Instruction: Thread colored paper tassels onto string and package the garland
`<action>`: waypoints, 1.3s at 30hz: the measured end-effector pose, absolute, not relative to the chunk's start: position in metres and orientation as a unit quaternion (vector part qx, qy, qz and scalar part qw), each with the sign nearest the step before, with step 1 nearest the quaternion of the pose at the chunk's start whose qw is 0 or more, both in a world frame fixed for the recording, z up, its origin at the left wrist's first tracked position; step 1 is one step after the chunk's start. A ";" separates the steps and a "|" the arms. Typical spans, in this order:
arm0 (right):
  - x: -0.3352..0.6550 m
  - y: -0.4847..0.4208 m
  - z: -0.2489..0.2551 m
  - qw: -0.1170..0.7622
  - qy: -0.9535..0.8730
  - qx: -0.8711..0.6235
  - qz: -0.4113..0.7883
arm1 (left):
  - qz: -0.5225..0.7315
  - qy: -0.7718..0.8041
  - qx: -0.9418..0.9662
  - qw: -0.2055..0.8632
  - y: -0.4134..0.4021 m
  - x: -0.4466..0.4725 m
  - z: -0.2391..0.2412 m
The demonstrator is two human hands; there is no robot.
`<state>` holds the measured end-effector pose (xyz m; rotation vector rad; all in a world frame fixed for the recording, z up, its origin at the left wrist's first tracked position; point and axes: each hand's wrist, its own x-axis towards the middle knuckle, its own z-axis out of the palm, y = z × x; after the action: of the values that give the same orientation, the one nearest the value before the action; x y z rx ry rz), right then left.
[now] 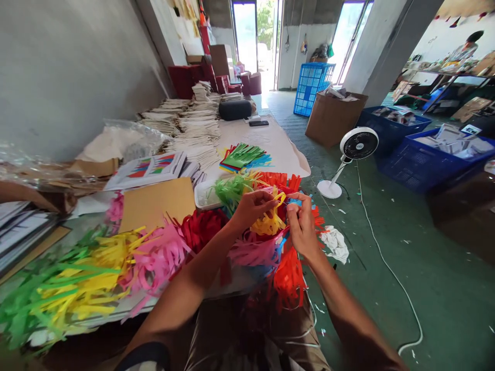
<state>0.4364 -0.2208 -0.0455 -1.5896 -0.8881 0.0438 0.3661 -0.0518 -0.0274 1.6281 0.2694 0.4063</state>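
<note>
My left hand (253, 207) is closed, its thumb and fingers pinching the looped top of a yellow paper tassel (268, 222). Just to the right, my right hand (302, 221) has thumb and fingertips pressed together beside that loop; whatever is between them is too small to make out. Pink fringe (255, 250) and orange-red fringe (289, 278) hang at the table's front edge below my hands. Green fringe (234, 190) lies in a white tray (203, 196) left of my left hand. Dark red fringe (203, 226) sits nearer my forearm.
Yellow fringe (88, 278) and pink fringe (158, 252) spread along the table's left. Flat fringed sheets (245, 157) lie beyond my hands, before stacked pale bundles (197, 126) and a phone (258, 123). A white fan (359, 143) stands on the floor at right, near blue crates (436, 159).
</note>
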 end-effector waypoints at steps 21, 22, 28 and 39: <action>0.433 -0.221 -0.051 0.582 -0.427 -0.691 0.034 | 0.210 0.092 0.729 0.645 -0.064 0.362 -0.024; 0.432 -0.222 -0.051 0.580 -0.432 -0.690 0.035 | 0.210 0.091 0.724 0.650 -0.063 0.362 -0.025; 0.430 -0.221 -0.051 0.564 -0.448 -0.693 0.020 | 0.199 0.093 0.713 0.666 -0.064 0.361 -0.023; 0.428 -0.219 -0.056 0.543 -0.449 -0.709 -0.018 | 0.205 0.102 0.724 0.650 -0.064 0.358 -0.026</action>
<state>0.4280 -0.2190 -0.0563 -1.6834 -1.0667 -0.0427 0.3581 -0.0642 -0.0256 1.6455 0.2320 0.4650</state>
